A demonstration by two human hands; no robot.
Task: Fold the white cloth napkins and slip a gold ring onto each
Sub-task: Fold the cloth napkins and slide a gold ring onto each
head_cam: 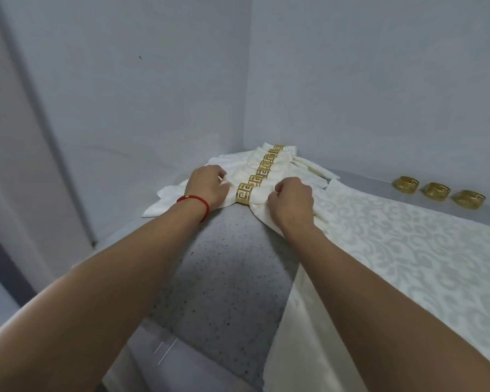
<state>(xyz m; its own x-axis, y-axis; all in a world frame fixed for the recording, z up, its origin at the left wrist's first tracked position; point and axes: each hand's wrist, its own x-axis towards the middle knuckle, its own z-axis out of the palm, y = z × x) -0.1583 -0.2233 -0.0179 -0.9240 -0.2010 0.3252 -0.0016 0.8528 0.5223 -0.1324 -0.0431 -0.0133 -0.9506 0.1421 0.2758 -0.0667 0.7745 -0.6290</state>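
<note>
A row of several folded white napkins, each with a gold ring around its middle, runs back toward the wall corner. The nearest napkin [262, 195] carries a gold ring [244, 194] with a key pattern. My left hand [208, 185], a red string on its wrist, grips this napkin's left end. My right hand [292, 202] grips its right end, fingers curled into the cloth. Three loose gold rings [437, 191] stand in a line at the far right of the counter.
The napkins lie on a speckled grey counter [227, 264] set in a wall corner. A stack of flat patterned white cloths [393, 250] covers the counter's right side and hangs over the front edge. Pale walls close off the back and left.
</note>
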